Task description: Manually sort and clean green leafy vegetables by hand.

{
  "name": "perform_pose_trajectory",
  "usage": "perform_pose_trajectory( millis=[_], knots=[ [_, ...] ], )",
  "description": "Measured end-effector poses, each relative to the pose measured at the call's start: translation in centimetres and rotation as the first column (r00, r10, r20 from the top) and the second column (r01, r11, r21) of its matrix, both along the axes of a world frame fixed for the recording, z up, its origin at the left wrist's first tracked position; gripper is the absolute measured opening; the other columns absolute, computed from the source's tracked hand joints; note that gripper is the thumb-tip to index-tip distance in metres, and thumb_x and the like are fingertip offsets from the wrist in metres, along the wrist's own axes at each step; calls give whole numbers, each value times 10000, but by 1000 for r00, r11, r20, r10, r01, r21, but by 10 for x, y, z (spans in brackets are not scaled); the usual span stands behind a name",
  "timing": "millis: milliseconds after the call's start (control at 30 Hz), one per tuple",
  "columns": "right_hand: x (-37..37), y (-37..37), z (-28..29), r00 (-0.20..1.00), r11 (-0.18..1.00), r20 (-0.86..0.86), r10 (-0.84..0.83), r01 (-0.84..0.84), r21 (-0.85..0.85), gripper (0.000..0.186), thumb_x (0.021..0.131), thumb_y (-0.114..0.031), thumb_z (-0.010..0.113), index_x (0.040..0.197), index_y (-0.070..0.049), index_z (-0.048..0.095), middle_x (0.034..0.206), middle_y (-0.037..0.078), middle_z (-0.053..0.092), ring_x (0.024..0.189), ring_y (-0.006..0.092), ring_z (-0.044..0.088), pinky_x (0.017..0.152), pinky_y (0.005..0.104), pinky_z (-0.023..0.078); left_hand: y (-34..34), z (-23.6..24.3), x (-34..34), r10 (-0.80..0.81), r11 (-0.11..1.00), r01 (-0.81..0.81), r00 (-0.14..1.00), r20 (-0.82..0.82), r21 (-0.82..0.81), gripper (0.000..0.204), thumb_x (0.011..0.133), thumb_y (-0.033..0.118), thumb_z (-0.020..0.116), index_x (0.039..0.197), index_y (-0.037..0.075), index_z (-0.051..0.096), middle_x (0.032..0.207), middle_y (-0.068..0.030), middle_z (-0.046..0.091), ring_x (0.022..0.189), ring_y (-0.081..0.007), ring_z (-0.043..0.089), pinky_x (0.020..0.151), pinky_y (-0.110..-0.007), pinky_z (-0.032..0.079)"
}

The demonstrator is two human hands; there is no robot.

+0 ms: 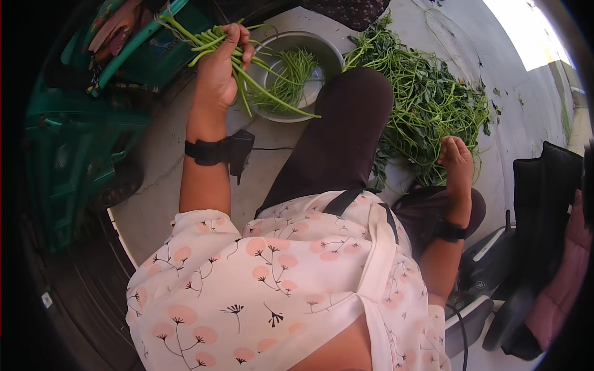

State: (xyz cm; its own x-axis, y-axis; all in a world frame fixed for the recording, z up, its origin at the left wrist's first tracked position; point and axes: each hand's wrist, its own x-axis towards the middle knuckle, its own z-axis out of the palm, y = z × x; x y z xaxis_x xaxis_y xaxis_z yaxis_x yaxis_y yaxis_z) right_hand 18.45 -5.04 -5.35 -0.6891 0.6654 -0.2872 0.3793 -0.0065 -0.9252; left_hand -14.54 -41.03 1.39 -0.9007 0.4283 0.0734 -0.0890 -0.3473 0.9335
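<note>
My left hand [224, 69], raised at the upper left beside a round metal basin [332, 54], is closed around a bunch of long green stems [206, 43]. Some of the stems hang down past the basin's near rim. Inside the basin lie more cut, thin green stems [296, 69]. On the right, my right hand [456, 158] is held over the near edge of a large heap of leafy green vines [424, 105]. Its fingers are pinched together, and whatever is between them is too small to make out.
A green plastic chair [86, 133] with cloths [117, 31] on it stands at the left. My bent knee [365, 93] rises between basin and heap. At the right are a black padded seat [538, 198] and a pink cushion [566, 278]. Loose leaves and vine bits lie on the grey floor [504, 133].
</note>
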Motion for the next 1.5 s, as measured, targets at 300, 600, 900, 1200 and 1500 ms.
perform_pose_trajectory(
  millis=[300,600,900,1200,1500],
  knots=[
    [-45,3,-82,975,960,135,175,-139,-245,188,986,-224,522,1013,-62,614,753,-26,546,659,60,530,605,204,460,-54,-107,6,298,858,-168,933,203,-486,189,921,281,651,947,94,630,839,10,618,646,-94,544,585,-271,418],
    [-44,12,-163,902,952,369,226,-124,-280,143,969,-168,534,1009,-47,597,782,-1,570,642,93,542,582,237,463,-81,-181,-9,320,387,-316,927,-195,-866,297,874,311,686,972,33,657,924,-71,640,770,-226,612,747,-353,484],
    [-50,38,-240,801,805,532,275,-494,328,275,855,-142,632,1110,-49,591,976,145,624,904,318,621,818,377,488,-127,-262,-25,187,185,-285,950,-251,-941,308,848,334,692,1037,92,673,1244,-123,556,1071,-319,588,898,-388,466],
    [-92,68,-215,849,754,519,97,-403,519,319,851,-97,618,1161,-42,567,1154,199,564,1070,385,546,911,424,452,-59,-202,-24,-210,-422,-330,942,-263,-844,197,885,261,630,1042,151,678,1454,25,378,1249,-325,444,993,-568,339],
    [-89,138,-230,917,686,398,-2,-288,668,292,882,-106,606,1169,-66,567,1085,161,567,912,312,587,777,398,496,-10,-182,-41,-314,-362,-357,916,-248,-861,160,803,133,675,955,83,673,1212,-14,506,1099,-304,450,879,-445,398]
  ],
)
